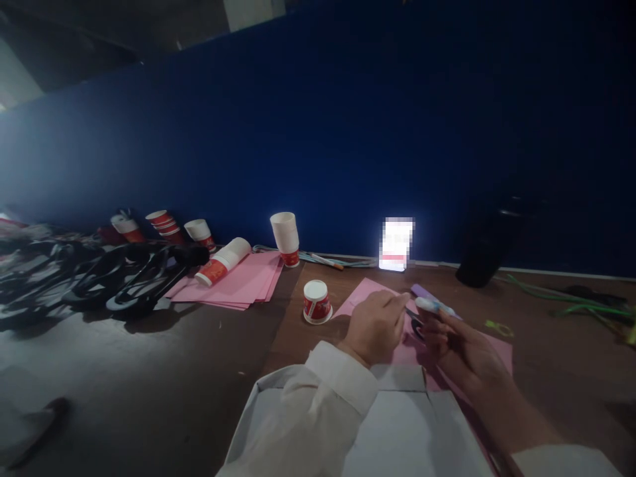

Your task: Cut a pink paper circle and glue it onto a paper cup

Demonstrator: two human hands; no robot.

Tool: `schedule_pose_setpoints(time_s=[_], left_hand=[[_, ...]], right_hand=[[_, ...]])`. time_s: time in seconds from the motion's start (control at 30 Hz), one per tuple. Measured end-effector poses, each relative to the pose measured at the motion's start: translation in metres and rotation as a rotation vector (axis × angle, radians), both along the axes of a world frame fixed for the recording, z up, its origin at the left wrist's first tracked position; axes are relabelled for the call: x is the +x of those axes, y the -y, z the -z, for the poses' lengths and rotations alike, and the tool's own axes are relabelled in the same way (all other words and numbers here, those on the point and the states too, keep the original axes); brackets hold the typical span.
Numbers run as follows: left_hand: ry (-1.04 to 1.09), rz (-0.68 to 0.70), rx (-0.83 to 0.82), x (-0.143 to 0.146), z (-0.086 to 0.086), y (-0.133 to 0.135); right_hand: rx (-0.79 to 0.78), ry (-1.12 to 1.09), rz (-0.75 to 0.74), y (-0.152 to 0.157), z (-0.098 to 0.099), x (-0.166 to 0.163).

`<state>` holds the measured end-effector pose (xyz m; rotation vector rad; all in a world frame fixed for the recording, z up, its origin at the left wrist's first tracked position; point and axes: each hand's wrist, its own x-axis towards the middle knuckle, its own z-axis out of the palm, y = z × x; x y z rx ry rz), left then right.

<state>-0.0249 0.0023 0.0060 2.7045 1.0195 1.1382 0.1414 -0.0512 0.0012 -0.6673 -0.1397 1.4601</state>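
Observation:
My left hand point(380, 324) is closed, its fingers curled above a pink paper sheet point(360, 298); anything in them is hidden. My right hand point(467, 354) is closed around a slim white-and-blue object point(430, 305), whose kind I cannot make out. A purple item point(422, 291) lies just beyond it. Between the hands, a dark-handled tool that looks like scissors point(416, 326) rests on the pink paper, partly covered. To the left of my left hand stands an upside-down red and white paper cup point(317, 305).
An open white cardboard box point(397, 430) lies under my forearms. Farther back are stacked paper cups point(285, 235), a lit phone point(395, 245) and a dark bottle point(489, 248). On the left, pink sheets point(248, 281) carry a fallen cup stack point(224, 260) beside black straps point(149, 281).

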Motion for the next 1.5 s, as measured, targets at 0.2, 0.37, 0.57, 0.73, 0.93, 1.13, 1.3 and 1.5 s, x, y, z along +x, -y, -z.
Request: schedule_pose_setpoints(time_s=[0.2,0.37,0.57,0.73,0.93,1.13,1.3,1.5], left_hand=[[-0.054,0.036,0.024,0.007,0.006,0.004],[-0.062,0.046,0.037,0.007,0.008,0.004],[-0.046,0.040,0.043,0.007,0.009,0.004],[0.047,0.041,-0.023,0.007,0.007,0.004],[0.114,-0.039,-0.197,-0.005,0.001,-0.006],[-0.202,0.003,-0.476,-0.030,-0.002,-0.028],[-0.333,0.026,-0.516,-0.039,-0.002,-0.031],[-0.452,0.041,-0.492,-0.035,-0.012,-0.022]], right_hand=[[-0.033,0.004,0.015,-0.001,-0.001,0.001],[-0.044,-0.015,0.016,-0.002,0.001,0.002],[-0.053,0.016,0.030,-0.002,0.002,0.001],[-0.060,0.048,0.045,-0.002,0.000,-0.001],[-0.119,0.190,0.049,-0.002,0.001,0.001],[0.021,0.531,0.080,0.001,0.009,-0.002],[-0.025,0.988,0.059,0.008,0.007,-0.009],[-0.062,1.288,0.164,0.011,0.000,-0.017]])
